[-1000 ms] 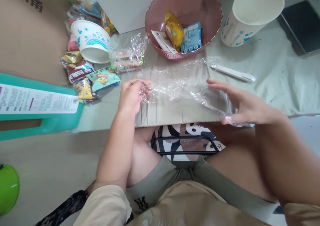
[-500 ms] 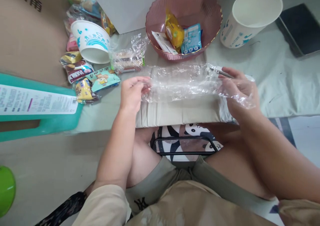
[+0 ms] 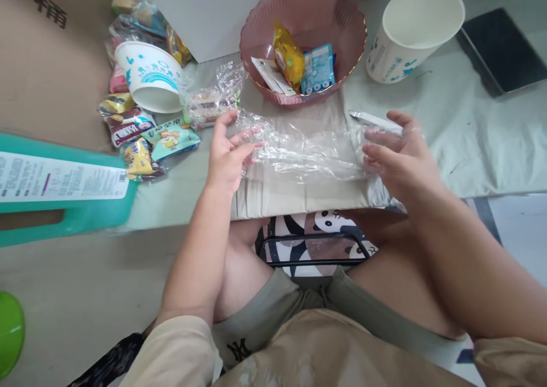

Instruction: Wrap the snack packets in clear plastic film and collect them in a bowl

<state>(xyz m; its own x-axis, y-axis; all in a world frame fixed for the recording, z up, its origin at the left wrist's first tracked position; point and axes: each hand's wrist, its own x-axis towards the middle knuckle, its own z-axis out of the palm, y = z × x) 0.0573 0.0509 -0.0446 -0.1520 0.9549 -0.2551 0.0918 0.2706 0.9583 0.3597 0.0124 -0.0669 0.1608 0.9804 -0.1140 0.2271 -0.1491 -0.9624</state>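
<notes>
A crumpled sheet of clear plastic wrap (image 3: 305, 147) lies on the grey-green cloth (image 3: 470, 130) in front of me. My left hand (image 3: 228, 156) rests on its left end with the fingers spread and fingertips touching the film. My right hand (image 3: 399, 156) lies on the right end, fingers apart, with film under and over the fingers. A white utility knife (image 3: 376, 121) sits just beyond my right fingers.
A pink bowl (image 3: 342, 28) holds snack packets. A white paper cup (image 3: 412, 31) stands at the right, another cup (image 3: 149, 76) tilts at the left among loose snack packets (image 3: 141, 136). A teal bottle (image 3: 64, 182) lies left; a dark tablet (image 3: 499, 48) far right.
The wrap, held up stretched between both hands half a second ago, now lies flat on the cloth. Both hands have opened; the left fingers have spread.
</notes>
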